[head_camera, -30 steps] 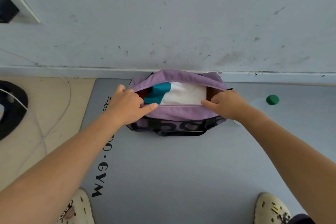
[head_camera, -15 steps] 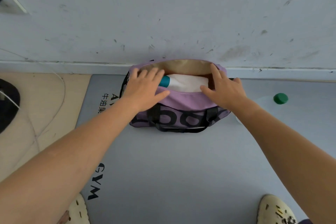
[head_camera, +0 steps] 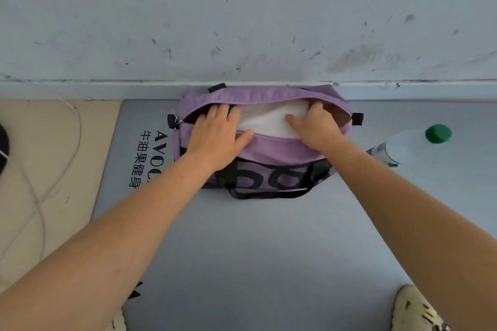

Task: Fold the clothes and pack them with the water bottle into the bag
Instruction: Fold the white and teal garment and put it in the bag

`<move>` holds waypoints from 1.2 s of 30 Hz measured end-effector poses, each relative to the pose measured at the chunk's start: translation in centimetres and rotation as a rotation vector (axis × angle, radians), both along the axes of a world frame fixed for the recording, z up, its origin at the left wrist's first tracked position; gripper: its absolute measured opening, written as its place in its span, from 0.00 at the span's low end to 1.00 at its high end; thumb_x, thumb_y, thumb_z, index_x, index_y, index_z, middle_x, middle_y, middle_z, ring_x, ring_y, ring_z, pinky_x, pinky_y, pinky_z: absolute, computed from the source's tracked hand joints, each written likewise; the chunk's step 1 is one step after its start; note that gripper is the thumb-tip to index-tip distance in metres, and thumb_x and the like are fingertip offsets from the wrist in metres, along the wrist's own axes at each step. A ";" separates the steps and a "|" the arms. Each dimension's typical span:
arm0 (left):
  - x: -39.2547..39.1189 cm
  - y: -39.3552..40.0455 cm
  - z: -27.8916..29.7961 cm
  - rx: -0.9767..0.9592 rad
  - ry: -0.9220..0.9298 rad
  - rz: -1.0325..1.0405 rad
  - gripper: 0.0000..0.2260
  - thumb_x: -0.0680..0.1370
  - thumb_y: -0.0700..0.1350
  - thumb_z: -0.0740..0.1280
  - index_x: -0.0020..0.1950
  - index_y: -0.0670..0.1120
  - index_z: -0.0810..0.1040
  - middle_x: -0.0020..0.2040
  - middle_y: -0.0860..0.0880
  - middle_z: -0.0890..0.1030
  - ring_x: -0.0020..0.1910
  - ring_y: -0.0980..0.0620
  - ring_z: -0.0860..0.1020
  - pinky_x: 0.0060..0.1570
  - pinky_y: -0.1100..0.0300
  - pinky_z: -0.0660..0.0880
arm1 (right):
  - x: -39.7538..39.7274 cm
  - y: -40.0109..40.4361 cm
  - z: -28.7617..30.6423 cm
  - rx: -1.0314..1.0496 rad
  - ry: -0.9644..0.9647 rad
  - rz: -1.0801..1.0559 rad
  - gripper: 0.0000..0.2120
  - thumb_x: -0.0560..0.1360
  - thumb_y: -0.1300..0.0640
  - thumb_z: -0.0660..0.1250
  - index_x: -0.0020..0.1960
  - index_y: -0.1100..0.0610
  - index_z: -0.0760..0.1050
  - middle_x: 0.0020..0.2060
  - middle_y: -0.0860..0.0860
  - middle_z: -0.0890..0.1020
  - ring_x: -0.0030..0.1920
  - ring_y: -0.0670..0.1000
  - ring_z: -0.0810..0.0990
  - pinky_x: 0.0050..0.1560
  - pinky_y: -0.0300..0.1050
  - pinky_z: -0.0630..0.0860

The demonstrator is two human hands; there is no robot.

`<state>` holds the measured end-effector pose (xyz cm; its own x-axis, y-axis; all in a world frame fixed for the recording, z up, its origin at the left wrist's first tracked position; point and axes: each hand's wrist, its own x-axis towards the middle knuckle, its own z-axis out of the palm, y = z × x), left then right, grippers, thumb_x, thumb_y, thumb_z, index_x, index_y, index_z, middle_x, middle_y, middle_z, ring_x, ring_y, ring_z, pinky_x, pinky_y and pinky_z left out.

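Inside the open bag (head_camera: 269, 150), your left hand (head_camera: 215, 137) pressed flat, fingers spread, on the clothes (head_camera: 265, 122); your right hand (head_camera: 314, 126) curled its fingers into them. The bottle (head_camera: 411, 145) lay right of it, cap pointing away, so your right hand was nearer.

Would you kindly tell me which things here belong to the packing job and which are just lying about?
Part of the job: purple bag, white clothes inside it, water bottle beside it.

Lying about: white cable, grey mat, shoe.
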<state>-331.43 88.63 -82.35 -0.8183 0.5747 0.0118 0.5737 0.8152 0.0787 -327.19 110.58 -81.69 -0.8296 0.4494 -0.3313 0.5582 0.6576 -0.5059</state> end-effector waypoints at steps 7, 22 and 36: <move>-0.2 -0.8 -2.4 -0.019 -0.282 -0.026 0.31 0.79 0.67 0.45 0.80 0.56 0.47 0.81 0.50 0.53 0.78 0.45 0.55 0.72 0.43 0.59 | -0.6 0.7 -1.6 -0.535 0.170 -0.353 0.28 0.70 0.43 0.75 0.64 0.57 0.74 0.51 0.48 0.79 0.51 0.52 0.76 0.48 0.43 0.72; 0.2 -0.7 0.0 0.163 -0.018 -0.029 0.21 0.80 0.62 0.56 0.58 0.45 0.71 0.49 0.46 0.80 0.47 0.43 0.77 0.46 0.51 0.67 | 1.9 3.8 -0.9 0.347 0.031 0.282 0.26 0.77 0.33 0.54 0.46 0.54 0.77 0.35 0.46 0.78 0.38 0.51 0.77 0.43 0.47 0.69; 5.1 -6.5 8.8 0.099 0.074 0.240 0.32 0.77 0.68 0.48 0.61 0.42 0.71 0.52 0.41 0.82 0.47 0.38 0.79 0.41 0.53 0.69 | 10.5 3.2 9.3 0.817 0.239 0.411 0.19 0.79 0.41 0.48 0.61 0.49 0.67 0.22 0.46 0.66 0.26 0.53 0.68 0.46 0.49 0.54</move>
<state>-326.36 82.17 -73.60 -0.9257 0.3576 0.1231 0.3722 0.9191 0.1295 -316.73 113.81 -72.40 -0.9799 0.1243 0.1562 0.1449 0.9812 0.1277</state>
